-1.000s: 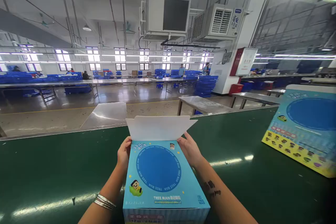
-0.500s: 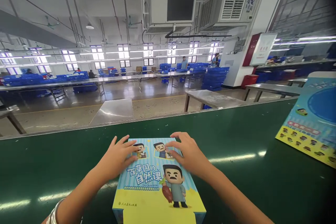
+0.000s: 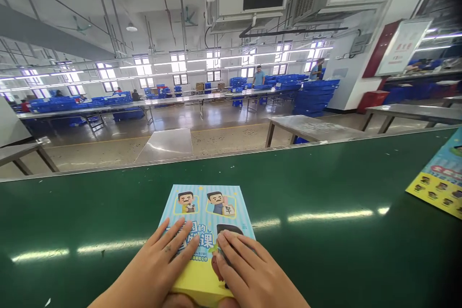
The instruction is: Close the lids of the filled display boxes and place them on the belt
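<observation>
A light-blue and yellow cardboard box [image 3: 224, 204] with cartoon figures and Chinese lettering lies flat on the green table in front of me. My left hand [image 3: 169, 255] rests on its top at the near left, fingers stretched and spread. On the near right, my right hand [image 3: 249, 264] also lies flat across the printed top, its fingers straight and close together. Both thumbs are at the box's near edge, partly out of sight. The fingers cover part of the lettering and the large cartoon figure.
A second printed cardboard piece [image 3: 438, 178] stands or lies at the right, cut off by the frame. The green table's [image 3: 325, 173] far edge runs across the view. Beyond are metal tables [image 3: 310, 127], stacked blue crates [image 3: 314, 98] and a few people.
Both hands have slid from the box's far sides to its near part. The yellow flap that stuck out at the near edge no longer shows. My view has turned slightly left.
</observation>
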Tool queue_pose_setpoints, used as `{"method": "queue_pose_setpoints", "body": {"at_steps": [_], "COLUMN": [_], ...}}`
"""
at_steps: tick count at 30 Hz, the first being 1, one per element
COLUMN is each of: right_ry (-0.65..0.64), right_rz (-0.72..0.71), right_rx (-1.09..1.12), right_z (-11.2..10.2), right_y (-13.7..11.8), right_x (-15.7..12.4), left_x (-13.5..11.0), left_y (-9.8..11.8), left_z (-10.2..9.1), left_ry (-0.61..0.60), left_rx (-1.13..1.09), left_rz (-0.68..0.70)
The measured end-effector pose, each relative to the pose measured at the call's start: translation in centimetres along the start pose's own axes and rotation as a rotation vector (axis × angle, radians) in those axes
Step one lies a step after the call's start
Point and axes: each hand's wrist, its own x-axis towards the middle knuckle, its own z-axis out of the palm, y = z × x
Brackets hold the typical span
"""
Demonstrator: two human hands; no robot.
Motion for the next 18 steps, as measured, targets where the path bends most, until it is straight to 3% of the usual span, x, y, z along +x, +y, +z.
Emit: {"method": "queue_pose_setpoints", "body": {"at_steps": [3, 6, 11, 15, 18], "right_ry": [0.104, 0.077, -0.094, -0.063, -0.07], "right_rz": [-0.005, 0.011, 0.05, 0.042, -0.063], "right_rx": [-0.064, 0.012, 0.238, 0.245, 0.215], "right_z": [1.3, 1.1, -0.1, 0.0, -0.1], "right_y": [-1.0, -1.2, -0.8, -0.8, -0.6], "right_x": [0.2, 1.1, 3.2, 3.1, 2.6], "left_x": [-0.2, -0.5, -0.4, -1.0, -2.0], "left_y": [0.1, -0.2, -1.1, -1.1, -0.7], "left_z": [-0.4, -1.4, -4.5, -5.4, -5.3], "left_ry": [0.028, -0.03, -0.245, -0.277, -0.278], "left_rx": [0.064, 0.02, -0.198, -0.257, -0.248], "left_rz": [0.001, -0.01, -0.149, -0.215, -0.249]}}
